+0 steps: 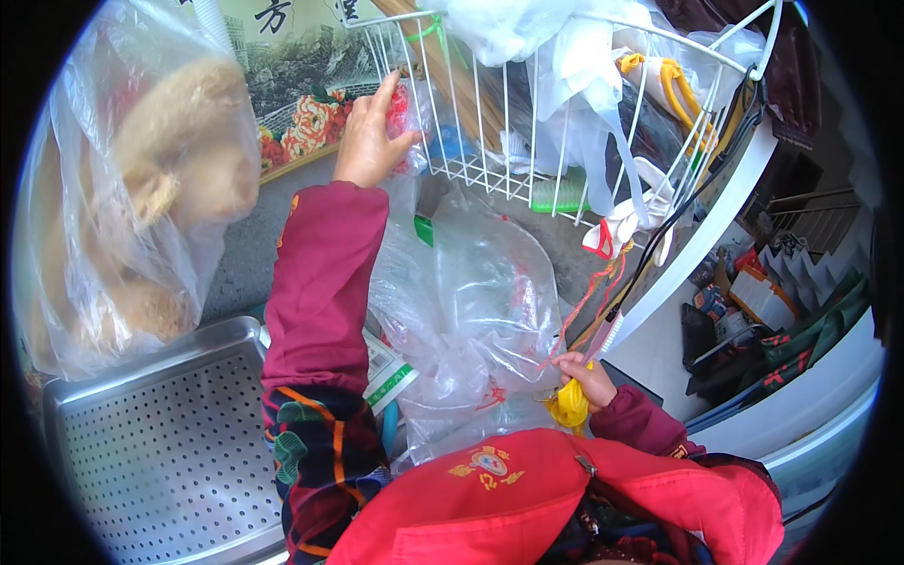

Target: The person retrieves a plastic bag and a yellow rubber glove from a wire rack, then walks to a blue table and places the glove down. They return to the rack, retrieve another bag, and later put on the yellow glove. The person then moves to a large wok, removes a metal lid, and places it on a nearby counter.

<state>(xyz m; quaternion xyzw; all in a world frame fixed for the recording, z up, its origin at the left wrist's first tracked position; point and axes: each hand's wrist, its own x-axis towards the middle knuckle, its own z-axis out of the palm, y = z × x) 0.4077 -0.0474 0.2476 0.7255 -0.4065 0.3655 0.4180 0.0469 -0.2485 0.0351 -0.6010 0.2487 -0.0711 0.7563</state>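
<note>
My left hand (370, 141) is stretched out at the left end of a white wire basket (478, 141). Its thumb and forefinger stand apart beside a red item in clear plastic (399, 115). I cannot tell whether the hand touches it. Low on the right, my right hand (588, 379) is closed on a crumpled yellow plastic bag (568, 405). Red string (591, 299) runs from the basket's lower corner down toward its fingertips. Between my arms lie large clear plastic bags (490, 273), one with a red tie near its gathered part.
At the left hangs a clear bag of pale tan food pieces (179, 188), above a perforated metal tray (169, 452). Inside the basket are plastic bags, a white glove (631, 215) and a green brush-like item (560, 195). A white panel edge (692, 245) borders the right.
</note>
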